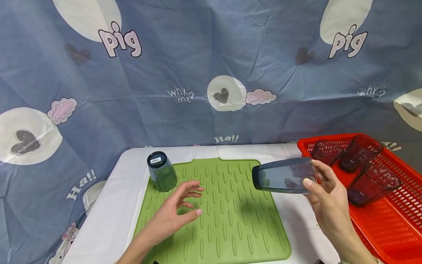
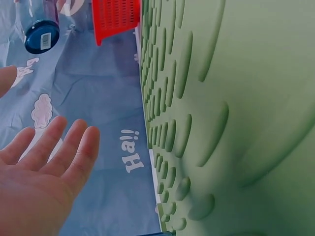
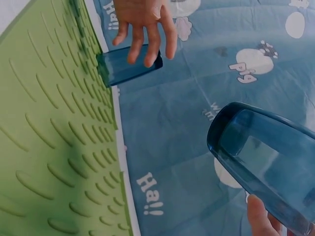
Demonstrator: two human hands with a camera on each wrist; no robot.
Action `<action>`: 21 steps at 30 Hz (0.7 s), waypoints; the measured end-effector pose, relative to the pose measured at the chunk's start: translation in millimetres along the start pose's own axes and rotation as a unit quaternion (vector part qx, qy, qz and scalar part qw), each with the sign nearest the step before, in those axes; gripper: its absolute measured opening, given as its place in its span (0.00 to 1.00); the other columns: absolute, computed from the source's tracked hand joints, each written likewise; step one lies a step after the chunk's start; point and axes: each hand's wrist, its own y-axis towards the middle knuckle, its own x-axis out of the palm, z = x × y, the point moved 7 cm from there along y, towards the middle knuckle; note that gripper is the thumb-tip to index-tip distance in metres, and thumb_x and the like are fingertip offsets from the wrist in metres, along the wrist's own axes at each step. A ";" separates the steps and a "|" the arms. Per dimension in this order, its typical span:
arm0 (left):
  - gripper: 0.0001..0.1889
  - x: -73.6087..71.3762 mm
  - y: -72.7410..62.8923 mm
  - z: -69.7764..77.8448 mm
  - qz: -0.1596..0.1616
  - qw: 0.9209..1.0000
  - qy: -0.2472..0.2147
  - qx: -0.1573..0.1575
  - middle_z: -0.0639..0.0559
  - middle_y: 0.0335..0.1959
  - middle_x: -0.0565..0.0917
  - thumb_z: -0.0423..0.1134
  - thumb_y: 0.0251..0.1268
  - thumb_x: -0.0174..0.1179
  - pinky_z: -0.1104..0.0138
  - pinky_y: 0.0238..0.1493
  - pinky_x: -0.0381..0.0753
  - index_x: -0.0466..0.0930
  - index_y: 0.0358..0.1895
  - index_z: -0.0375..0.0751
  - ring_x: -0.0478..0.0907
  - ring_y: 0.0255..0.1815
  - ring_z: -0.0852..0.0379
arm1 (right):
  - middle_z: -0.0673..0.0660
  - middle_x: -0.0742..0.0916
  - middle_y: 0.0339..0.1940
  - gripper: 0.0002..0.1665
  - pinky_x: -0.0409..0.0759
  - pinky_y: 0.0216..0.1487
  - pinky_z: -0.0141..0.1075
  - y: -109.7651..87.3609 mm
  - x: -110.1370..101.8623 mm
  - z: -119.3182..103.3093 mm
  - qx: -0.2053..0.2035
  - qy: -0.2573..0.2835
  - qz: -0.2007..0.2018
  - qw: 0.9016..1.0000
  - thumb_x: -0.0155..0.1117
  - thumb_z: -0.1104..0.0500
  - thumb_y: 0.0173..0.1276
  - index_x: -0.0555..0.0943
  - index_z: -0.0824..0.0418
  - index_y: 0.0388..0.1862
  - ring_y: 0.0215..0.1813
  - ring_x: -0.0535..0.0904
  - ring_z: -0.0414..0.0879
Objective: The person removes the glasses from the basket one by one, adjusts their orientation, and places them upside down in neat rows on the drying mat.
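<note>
Head view: left fingers (image 1: 192, 188) hovering above the green mat (image 1: 214, 220), spreading loosely, thumb well apart, holding nothing. Right fingers (image 1: 317, 189) pinching a blue glass (image 1: 280, 176) near its rim, the thumb pressing on the near side, the other tips hiding behind it. Glass lying sideways in the air, thick base pointing toward the left fingers, a wide gap separating them. Just beyond the left fingers, an upturned glass (image 1: 163, 176) is standing at the mat's far left. Mat's right edge is running below the held glass, white surface (image 1: 95, 220) showing past it. Red basket (image 1: 392, 234) is crowding the right fingers from their right, the hand covering part of its rim; three tumblers (image 1: 372, 187) are sitting inside.

Left wrist view: frame edge is cutting the left thumb; held glass is leaving at the top. A dark sliver along the bottom is staying unreadable.

Right wrist view: left fingers are partly masking the upturned glass; held glass is running off the right side, right fingers mostly out below.
</note>
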 end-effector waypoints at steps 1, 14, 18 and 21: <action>0.35 0.5 0.1 0.4 0.000 1.000 0.000 0.000 0.57 0.64 0.73 0.34 0.63 0.67 0.54 0.58 0.76 0.63 0.70 0.59 0.70 0.65 0.48 | 0.58 0.81 0.53 0.26 0.83 0.48 0.36 -0.4 0.8 0.5 0.001 0.001 -0.004 1.000 0.51 0.77 0.67 0.73 0.65 0.63 0.47 0.82 0.46; 0.35 12.0 -3.3 12.7 -0.003 1.000 0.009 0.013 0.59 0.63 0.74 0.37 0.61 0.69 0.57 0.59 0.76 0.64 0.69 0.59 0.70 0.64 0.54 | 0.57 0.80 0.56 0.29 0.82 0.50 0.33 -9.6 15.0 11.4 0.005 -0.006 -0.049 0.999 0.48 0.80 0.66 0.71 0.65 0.64 0.53 0.80 0.45; 0.36 17.0 -4.2 13.3 -0.005 1.000 0.017 0.008 0.61 0.64 0.73 0.37 0.59 0.70 0.58 0.59 0.76 0.64 0.69 0.61 0.70 0.65 0.54 | 0.57 0.78 0.57 0.31 0.82 0.50 0.32 -12.3 18.3 15.1 -0.005 -0.004 -0.060 0.998 0.50 0.82 0.63 0.71 0.65 0.64 0.55 0.78 0.45; 0.37 19.6 -4.6 12.5 -0.003 1.000 0.023 0.003 0.62 0.64 0.73 0.37 0.58 0.71 0.58 0.59 0.75 0.64 0.69 0.63 0.70 0.65 0.54 | 0.57 0.78 0.56 0.32 0.82 0.50 0.33 -14.4 21.7 18.7 -0.012 0.002 -0.076 0.997 0.50 0.83 0.61 0.71 0.65 0.63 0.56 0.78 0.45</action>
